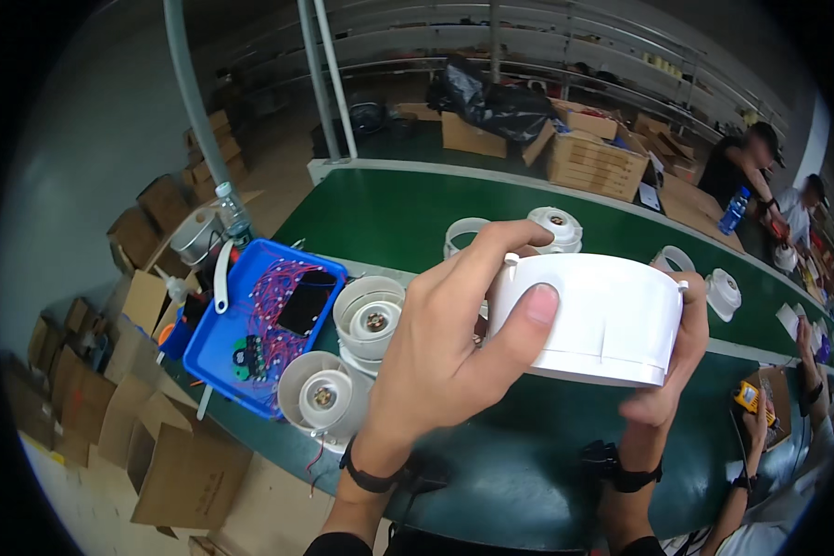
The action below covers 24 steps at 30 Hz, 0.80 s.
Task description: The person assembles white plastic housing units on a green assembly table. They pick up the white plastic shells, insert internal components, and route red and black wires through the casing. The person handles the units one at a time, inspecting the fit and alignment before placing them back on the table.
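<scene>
Both hands clamp a white round plastic housing (591, 318) above the green counter (408, 218): left hand (440, 357) grips its near rim, right hand (676, 357) its far side. Step judged: inspection; next move likely needs steady rotation.

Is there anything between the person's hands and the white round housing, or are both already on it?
Nothing visible stands between them. The left hand grips the white round housing with thumb on its side wall and fingers over its top edge; the right hand clasps its far side. The housing is held above the green bench.
</scene>
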Each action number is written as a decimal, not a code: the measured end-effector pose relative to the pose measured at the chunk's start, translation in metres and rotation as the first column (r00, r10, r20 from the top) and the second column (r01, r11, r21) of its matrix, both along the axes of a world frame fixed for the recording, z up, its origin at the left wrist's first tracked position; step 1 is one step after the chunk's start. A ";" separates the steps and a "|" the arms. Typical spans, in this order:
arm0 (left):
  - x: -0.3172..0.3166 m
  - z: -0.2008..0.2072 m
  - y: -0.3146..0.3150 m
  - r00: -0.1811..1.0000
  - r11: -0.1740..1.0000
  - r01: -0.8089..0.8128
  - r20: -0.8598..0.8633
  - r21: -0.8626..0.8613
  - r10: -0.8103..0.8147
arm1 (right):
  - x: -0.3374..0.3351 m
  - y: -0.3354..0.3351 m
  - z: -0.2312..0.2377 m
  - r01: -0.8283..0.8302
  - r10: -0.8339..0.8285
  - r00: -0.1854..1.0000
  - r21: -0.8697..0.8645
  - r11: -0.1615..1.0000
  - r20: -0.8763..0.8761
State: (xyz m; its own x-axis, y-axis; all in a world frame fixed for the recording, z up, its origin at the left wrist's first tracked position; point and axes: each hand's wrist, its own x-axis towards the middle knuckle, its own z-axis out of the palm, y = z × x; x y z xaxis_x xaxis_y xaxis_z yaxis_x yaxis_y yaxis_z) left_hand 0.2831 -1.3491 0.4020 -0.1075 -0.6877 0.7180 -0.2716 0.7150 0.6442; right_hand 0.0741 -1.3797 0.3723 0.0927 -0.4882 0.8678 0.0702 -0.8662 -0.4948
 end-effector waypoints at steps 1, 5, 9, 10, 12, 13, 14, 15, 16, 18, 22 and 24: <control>0.006 0.001 0.006 1.000 1.000 -0.020 0.007 -0.004 0.020 | 0.003 0.002 0.002 0.010 -0.014 0.996 -0.047 0.999 -0.089; 0.012 0.012 0.041 0.995 0.988 -0.096 -0.001 0.122 0.097 | -0.009 0.009 0.001 0.158 -0.152 0.982 0.056 0.986 -0.108; 0.062 0.007 0.066 0.897 0.902 -0.428 0.142 0.051 0.418 | -0.036 0.003 -0.001 0.260 -0.254 0.958 0.034 0.965 -0.134; 0.084 0.005 0.074 0.852 0.862 -0.506 0.155 0.005 0.499 | -0.031 0.003 -0.002 0.253 -0.250 0.966 0.040 0.967 -0.066; 0.125 0.004 0.074 0.697 0.749 -0.655 0.306 -0.096 0.649 | -0.040 0.009 0.003 0.191 -0.190 0.970 -0.007 0.981 -0.149; 0.153 -0.002 0.064 0.626 0.713 -0.691 0.394 -0.120 0.673 | -0.045 0.012 0.005 0.165 -0.167 0.968 -0.029 0.986 -0.189; 0.178 -0.008 0.052 0.580 0.703 -0.705 0.492 -0.095 0.649 | -0.043 0.016 0.004 0.107 -0.103 0.985 0.016 0.994 -0.137; 0.212 -0.020 0.041 0.490 0.690 -0.715 0.624 -0.112 0.609 | -0.043 0.017 0.005 0.100 -0.098 0.982 0.003 0.995 -0.160; 0.247 -0.040 0.031 0.386 0.678 -0.724 0.739 -0.128 0.552 | -0.043 0.019 0.006 0.093 -0.093 0.979 -0.010 0.996 -0.183; 0.303 -0.081 0.013 0.271 0.779 -0.620 0.907 -0.093 0.324 | -0.037 0.021 0.008 0.157 -0.161 0.967 -0.036 0.987 -0.197; 0.299 -0.132 -0.021 0.195 0.626 -0.766 0.981 0.147 0.009 | -0.046 0.027 0.009 0.233 -0.234 0.940 -0.033 0.972 -0.249; 0.301 -0.137 -0.028 0.149 0.572 -0.800 0.983 0.181 -0.102 | -0.045 0.034 0.005 0.241 -0.236 0.955 0.005 0.970 -0.179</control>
